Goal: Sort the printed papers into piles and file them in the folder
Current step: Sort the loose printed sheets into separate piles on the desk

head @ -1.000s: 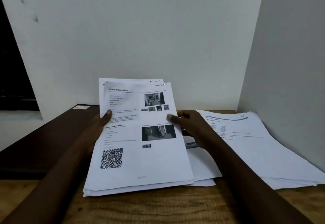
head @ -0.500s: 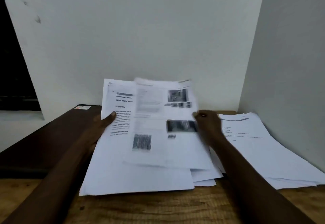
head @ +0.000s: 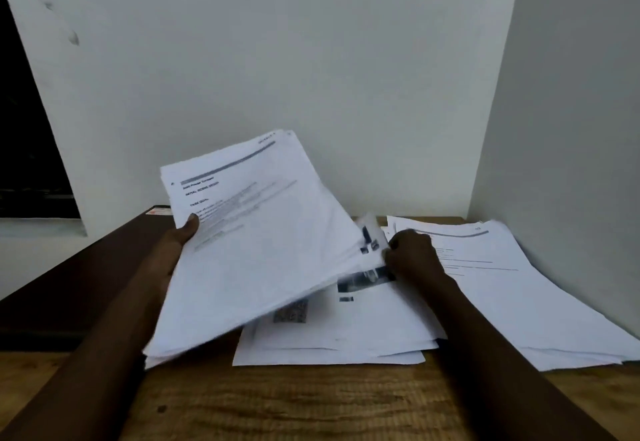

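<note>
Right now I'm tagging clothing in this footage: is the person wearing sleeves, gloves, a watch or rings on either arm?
Nothing worn is visible. The left hand and right hand are both bare, with no gloves, and no rings can be made out. Both forearms are uncovered as far as the frame's bottom edge: no sleeve cuff, watch or bracelet shows. The light is dim, so fine details could be missed.

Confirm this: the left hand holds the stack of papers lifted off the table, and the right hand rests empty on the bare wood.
Not quite. The left hand does hold the stack of papers lifted off the table, but the right hand is not on bare wood: the head view shows it on the sheet with photos, atop the middle pile.
</note>
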Available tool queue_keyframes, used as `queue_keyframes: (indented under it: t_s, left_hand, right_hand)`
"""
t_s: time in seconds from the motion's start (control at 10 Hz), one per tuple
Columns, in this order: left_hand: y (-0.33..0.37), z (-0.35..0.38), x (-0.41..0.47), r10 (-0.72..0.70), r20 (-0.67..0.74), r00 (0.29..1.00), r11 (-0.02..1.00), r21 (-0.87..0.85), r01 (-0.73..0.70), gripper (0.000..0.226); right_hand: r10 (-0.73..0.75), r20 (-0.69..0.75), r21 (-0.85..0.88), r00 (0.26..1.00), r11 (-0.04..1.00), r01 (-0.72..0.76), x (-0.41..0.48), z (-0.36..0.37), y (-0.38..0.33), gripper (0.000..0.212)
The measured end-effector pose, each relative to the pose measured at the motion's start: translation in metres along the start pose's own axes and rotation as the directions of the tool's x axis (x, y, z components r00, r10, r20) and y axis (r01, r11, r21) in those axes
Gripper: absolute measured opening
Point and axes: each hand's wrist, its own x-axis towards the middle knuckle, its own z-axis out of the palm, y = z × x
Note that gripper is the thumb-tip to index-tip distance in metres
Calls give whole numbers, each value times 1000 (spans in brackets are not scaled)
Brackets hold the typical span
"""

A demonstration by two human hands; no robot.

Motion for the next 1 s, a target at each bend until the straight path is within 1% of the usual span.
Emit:
queue_keyframes:
  t_s: [0.1,0.2,0.3,0.4,0.5,0.6,0.7,0.8,0.9,1.0]
  left_hand:
    - [44,90,-104,13,59,998,985,-172,-2,30]
    - [38,95,-95,-15,120,993,983,-180,36,28]
    - [38,95,-95,11,143,990,977,-212,20,28]
    - [36,95,-91,13,185,983,976,-218,28,32]
    - [39,97,-94,0,160,987,977,-212,35,32]
    - [40,98,-94,33,145,989,981,-194,-4,30]
    - [42,105,-102,105,96,990,994,-52,-100,23]
    - [41,105,-102,161,68,985,987,-6,-161,23]
    - [39,101,-96,168,25,985,984,-60,-167,46]
    - [38,99,-94,171,-36,985,982,-73,-173,27]
  right_hand:
    - [26,59,-120,998,993,-19,-2,2,-1,20]
    - [-77,-108,53,991,995,83,-6,-6,-7,27]
    - [-97,114,681,989,732,-6,-21,-18,-33,35]
    - [-218,428,761,877,611,-220,-39,-24,-52,53]
    - [-304,498,818,812,476,-323,-46,-21,-60,59]
    - [-411,525,846,745,346,-405,-46,-19,-60,57]
    - [-399,559,817,727,418,-398,-49,-9,-61,37]
    - [-343,498,846,796,394,-359,-49,-3,-60,32]
    - [-373,463,868,804,376,-325,-49,-6,-59,30]
    - [-402,487,863,775,355,-359,-52,-10,-61,29]
